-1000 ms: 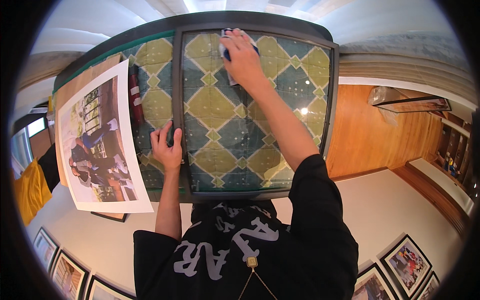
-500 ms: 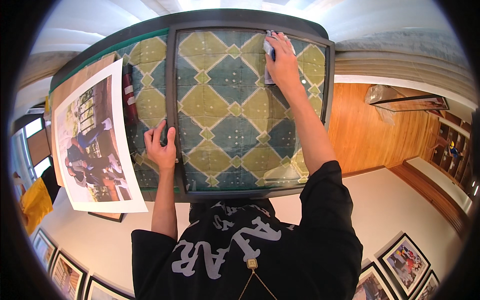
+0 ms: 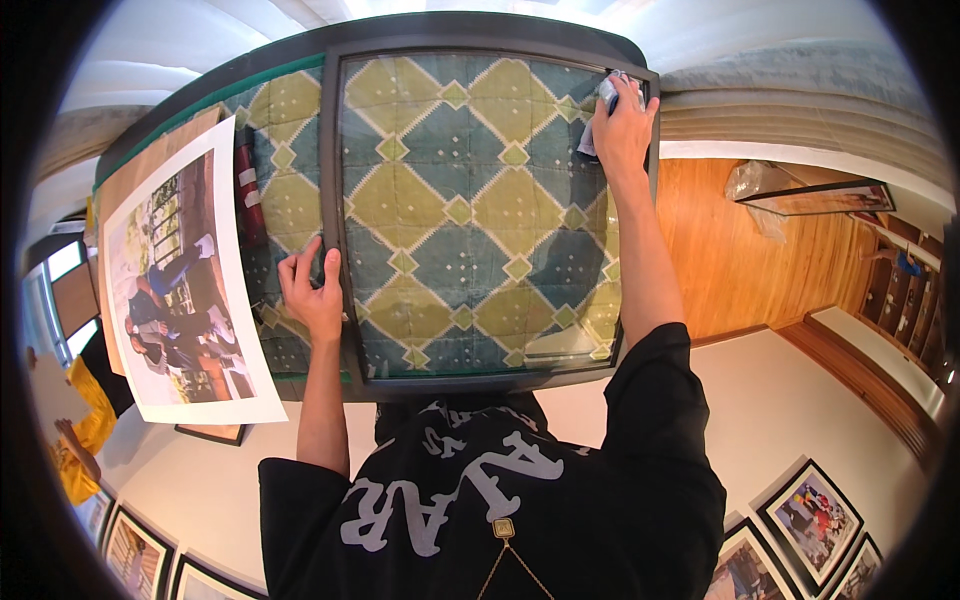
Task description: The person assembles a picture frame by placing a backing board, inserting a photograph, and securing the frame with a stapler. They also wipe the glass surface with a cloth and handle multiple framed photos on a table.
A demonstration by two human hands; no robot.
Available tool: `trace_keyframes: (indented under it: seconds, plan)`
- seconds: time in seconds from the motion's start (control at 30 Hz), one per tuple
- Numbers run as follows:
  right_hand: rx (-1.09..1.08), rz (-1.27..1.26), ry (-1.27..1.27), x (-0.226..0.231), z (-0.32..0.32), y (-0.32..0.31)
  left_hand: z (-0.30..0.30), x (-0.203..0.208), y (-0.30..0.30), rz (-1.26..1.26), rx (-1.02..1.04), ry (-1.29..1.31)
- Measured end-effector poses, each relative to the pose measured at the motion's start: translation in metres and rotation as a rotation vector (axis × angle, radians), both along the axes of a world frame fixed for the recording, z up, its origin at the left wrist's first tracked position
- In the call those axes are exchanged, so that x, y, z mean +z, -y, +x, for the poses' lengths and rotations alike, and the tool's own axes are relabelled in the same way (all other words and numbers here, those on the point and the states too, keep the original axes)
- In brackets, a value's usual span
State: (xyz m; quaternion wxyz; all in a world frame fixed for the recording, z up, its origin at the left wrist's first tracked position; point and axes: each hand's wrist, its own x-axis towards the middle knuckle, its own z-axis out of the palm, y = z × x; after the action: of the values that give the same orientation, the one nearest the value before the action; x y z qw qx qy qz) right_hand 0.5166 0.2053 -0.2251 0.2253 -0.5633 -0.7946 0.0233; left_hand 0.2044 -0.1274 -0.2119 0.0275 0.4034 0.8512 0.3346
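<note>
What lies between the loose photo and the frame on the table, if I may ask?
The head view shows a strip of patterned quilt, a dark red object on it, and the left hand at the left edge of the frame.

Free rm over L & ctr of dk glazed frame (image 3: 331, 150), far rail to near rail. Blocked: frame's far R corner, by R hand (image 3: 622, 130) w/ cloth (image 3: 588, 140); R forearm (image 3: 650, 250) runs along frame's R side. L hand (image 3: 315, 290) obstructs frame's L rail, near half. Narrow quilt strip (image 3: 293, 185) gives passage beside rail's far half; then red tube (image 3: 248, 190) & lg photo print (image 3: 180, 290) obstruct L of frame. Torso (image 3: 490, 480) closes off frame's near side.
</note>
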Motion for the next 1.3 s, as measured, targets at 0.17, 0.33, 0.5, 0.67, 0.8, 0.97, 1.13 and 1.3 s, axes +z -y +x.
trace_keyframes:
  seconds: [0.17,0.33,0.5,0.67,0.8,0.97,1.13,1.3]
  plan:
    - [-0.153,-0.004,0.119,0.008,-0.004,0.0,0.003,0.004,-0.001,-0.006,0.029,0.024]
    - [-0.23,0.032,0.086,0.004,-0.011,0.013,0.003,0.003,-0.001,-0.011,0.025,0.005]
    - [-0.296,0.042,0.073,0.005,-0.01,0.051,0.002,-0.001,0.001,0.004,0.009,-0.039]
    - [-0.39,-0.008,0.083,0.009,-0.004,0.105,-0.001,-0.008,0.0,0.023,-0.002,-0.082]
    - [-0.478,-0.046,0.091,0.011,-0.003,0.147,-0.001,-0.01,0.002,0.006,0.014,-0.078]
    - [-0.56,-0.091,0.052,0.014,-0.001,0.189,0.0,-0.008,0.002,-0.023,0.024,-0.063]
    - [-0.631,-0.122,0.024,0.015,0.004,0.23,-0.001,-0.01,0.003,-0.04,0.04,-0.04]
    - [-0.69,-0.175,0.06,0.016,0.014,0.272,-0.001,-0.011,0.002,-0.033,0.035,-0.042]
